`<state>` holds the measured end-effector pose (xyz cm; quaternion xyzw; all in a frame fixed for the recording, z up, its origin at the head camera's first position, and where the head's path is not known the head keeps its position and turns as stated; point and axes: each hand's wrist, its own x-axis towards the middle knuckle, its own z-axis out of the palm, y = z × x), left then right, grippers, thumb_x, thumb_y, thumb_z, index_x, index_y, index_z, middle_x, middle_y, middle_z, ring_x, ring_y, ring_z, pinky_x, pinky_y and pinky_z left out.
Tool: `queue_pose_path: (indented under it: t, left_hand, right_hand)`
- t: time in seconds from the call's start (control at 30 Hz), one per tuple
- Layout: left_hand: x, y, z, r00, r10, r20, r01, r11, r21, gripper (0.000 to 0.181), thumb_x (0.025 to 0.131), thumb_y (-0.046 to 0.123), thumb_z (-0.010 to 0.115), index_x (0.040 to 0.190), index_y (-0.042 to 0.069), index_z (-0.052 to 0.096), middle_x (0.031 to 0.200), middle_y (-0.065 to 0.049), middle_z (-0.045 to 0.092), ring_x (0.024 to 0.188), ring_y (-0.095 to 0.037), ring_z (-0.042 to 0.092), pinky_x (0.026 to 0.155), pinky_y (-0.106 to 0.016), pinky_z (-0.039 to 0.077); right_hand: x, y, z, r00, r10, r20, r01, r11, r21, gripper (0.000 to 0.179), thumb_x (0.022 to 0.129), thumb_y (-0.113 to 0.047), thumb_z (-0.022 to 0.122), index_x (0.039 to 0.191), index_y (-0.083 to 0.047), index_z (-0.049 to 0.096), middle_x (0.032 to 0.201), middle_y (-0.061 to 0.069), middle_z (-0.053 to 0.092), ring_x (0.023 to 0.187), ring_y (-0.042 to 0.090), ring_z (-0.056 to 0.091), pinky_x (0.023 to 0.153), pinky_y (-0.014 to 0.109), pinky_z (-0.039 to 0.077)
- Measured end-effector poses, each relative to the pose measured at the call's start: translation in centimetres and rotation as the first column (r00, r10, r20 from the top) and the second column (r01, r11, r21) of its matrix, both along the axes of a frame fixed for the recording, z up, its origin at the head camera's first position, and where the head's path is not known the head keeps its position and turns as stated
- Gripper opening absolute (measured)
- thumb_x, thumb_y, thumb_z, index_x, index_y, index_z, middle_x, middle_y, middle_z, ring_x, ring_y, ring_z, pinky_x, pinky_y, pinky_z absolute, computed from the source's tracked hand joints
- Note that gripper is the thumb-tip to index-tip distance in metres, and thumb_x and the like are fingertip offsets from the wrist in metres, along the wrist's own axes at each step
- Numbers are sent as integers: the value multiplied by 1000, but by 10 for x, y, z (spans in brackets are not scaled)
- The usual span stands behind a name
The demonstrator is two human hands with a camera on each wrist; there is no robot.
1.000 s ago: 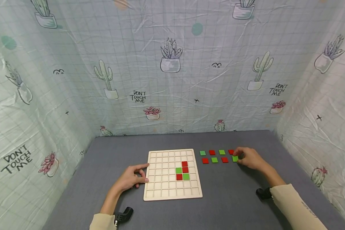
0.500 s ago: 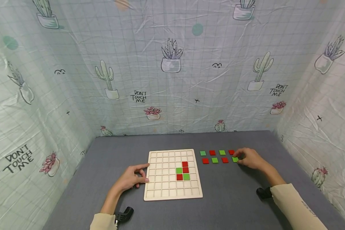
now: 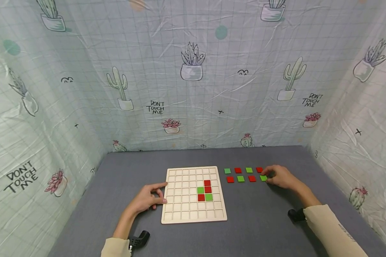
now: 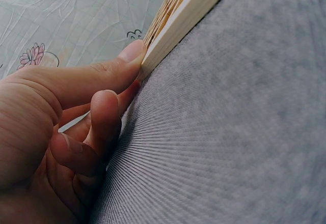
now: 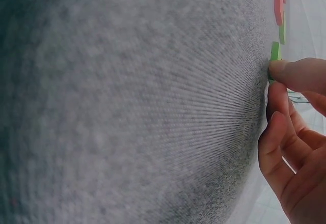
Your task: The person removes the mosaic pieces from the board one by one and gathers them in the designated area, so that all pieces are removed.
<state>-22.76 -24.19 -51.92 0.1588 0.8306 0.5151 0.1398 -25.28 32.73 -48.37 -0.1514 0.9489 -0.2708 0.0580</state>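
Note:
A wooden grid board (image 3: 181,202) lies flat on the grey table, with several red and green square tiles set in cells right of its centre, among them a red tile (image 3: 207,183) and a green tile (image 3: 208,196). My left hand (image 3: 144,198) rests at the board's left side, straight index finger and thumb touching its edge well apart; the thumb presses the wooden edge (image 4: 170,33) in the left wrist view. Beyond the board's right side, my right hand (image 3: 279,177) pinches a green tile (image 5: 275,51) between thumb and finger, at the near right end of two tile rows.
Two short rows of loose tiles alternate in colour right of the board, including a red tile (image 3: 230,179) and a far green tile (image 3: 227,171). A cactus-print cloth (image 3: 193,96) encloses the table (image 3: 244,228) at the back and sides.

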Motion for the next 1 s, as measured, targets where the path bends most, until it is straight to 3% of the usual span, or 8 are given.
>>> queue_pose_path:
  t: [1.0]
  left_hand:
    - [2, 1, -3, 1000, 8, -11, -7, 1000, 16, 73, 84, 14, 86, 149, 4, 54, 86, -11, 68, 51, -13, 52, 48, -30, 51]
  right_hand:
    - [2, 0, -3, 999, -11, -40, 12, 1000, 16, 25, 83, -3, 76, 108, -2, 76, 101, 14, 72, 72, 12, 60, 63, 31, 50]
